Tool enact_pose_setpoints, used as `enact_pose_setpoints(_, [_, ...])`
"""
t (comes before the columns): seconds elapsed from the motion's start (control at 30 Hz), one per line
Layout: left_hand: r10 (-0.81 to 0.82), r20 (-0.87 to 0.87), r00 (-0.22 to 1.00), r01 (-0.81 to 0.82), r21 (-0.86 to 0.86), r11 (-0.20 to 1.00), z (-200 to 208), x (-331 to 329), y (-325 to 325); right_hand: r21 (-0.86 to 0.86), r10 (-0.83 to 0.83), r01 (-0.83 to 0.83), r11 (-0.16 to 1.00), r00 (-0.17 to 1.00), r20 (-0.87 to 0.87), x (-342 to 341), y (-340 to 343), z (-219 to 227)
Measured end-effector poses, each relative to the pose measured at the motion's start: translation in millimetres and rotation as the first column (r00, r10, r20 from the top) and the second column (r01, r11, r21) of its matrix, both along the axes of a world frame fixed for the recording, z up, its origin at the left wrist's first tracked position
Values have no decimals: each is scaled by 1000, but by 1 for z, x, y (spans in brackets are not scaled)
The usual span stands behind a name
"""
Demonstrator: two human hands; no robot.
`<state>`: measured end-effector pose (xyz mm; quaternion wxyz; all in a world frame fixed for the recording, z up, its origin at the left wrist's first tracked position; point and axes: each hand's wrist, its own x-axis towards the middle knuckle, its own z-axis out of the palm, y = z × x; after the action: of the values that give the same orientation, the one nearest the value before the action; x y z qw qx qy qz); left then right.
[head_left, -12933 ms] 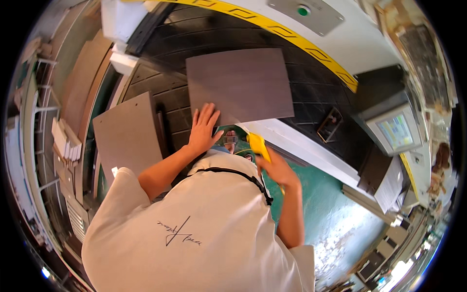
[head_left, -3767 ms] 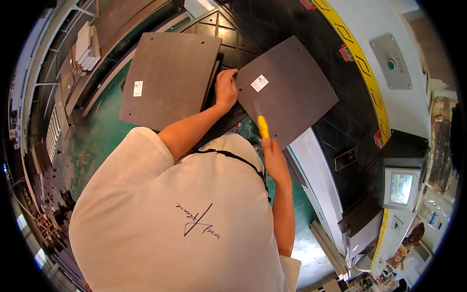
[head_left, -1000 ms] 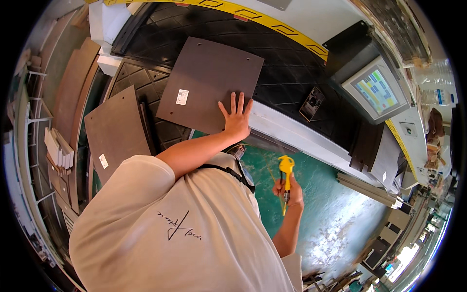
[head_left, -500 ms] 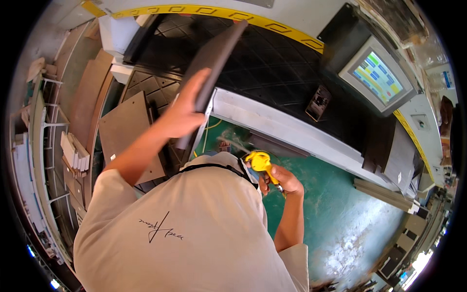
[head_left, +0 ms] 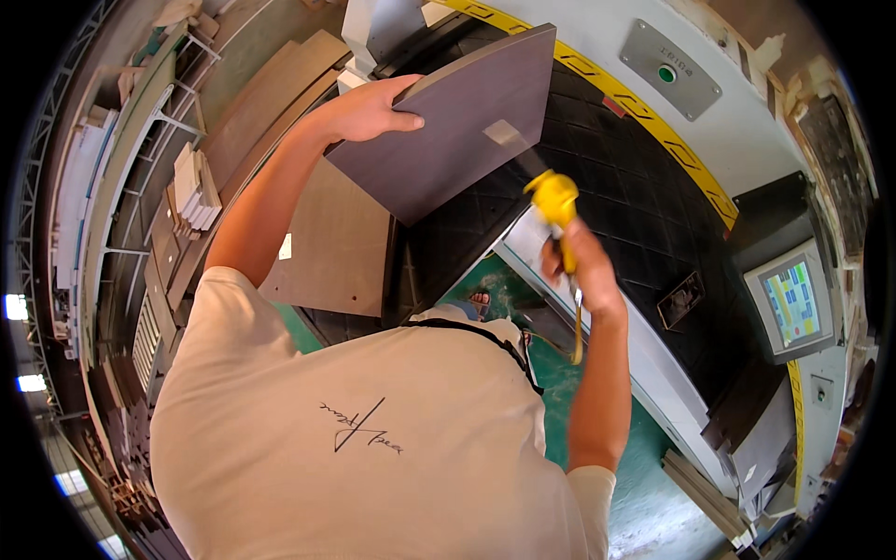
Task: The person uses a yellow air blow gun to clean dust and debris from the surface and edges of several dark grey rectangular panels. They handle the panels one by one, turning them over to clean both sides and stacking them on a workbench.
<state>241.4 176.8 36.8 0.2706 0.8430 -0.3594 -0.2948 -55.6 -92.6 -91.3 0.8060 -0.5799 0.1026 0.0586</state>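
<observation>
**First:** Your brown panel (head_left: 448,140) stands steeply tilted over the left end of the black surface (head_left: 611,177); whether its lower edge touches down, the view doesn't settle.

**Second:** Your left grip (head_left: 366,114) clasps the panel's upper left edge, thumb on the near face. Your right grip (head_left: 590,266) is wrapped around a yellow air gun (head_left: 554,198), its blurred nozzle angled toward that same face.

**First:** How should the panel handle for you?

**Second:** Likely stiff, with some weight, judging by its broad, board-like shape. The flat face may slide under your fingers, and the corners look likeliest to chip. Hold it across an edge, near the middle, thumb and fingers on opposite faces.

**First:** And around you?

**Second:** Grooves cross your surface, where a phone-like rectangle (head_left: 679,301) lies well apart from the panel. A second panel (head_left: 341,247) rests at left. Beyond runs a yellow-banded white machine (head_left: 597,33); a lit screen (head_left: 791,294) glows at right, above green floor (head_left: 644,471).
</observation>
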Motion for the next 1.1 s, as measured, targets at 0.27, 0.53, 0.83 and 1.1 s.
enact_pose_setpoints(0.27, [80,117,990,-88,69,994,-10,15,5,131,-288,316,940,938,-192,-14,-17,-80])
enact_pose_setpoints(0.53, [48,74,996,-50,16,999,-7,13,2,38,-453,481,876,848,-277,-2,-34,-130])
enact_pose_setpoints(0.83, [108,21,994,-109,33,994,9,3,2,147,156,-131,981,972,-174,0,15,-25])
enact_pose_setpoints(1.1, [148,68,987,-147,-18,989,-9,12,11,29,145,-142,989,985,-98,8,54,16])
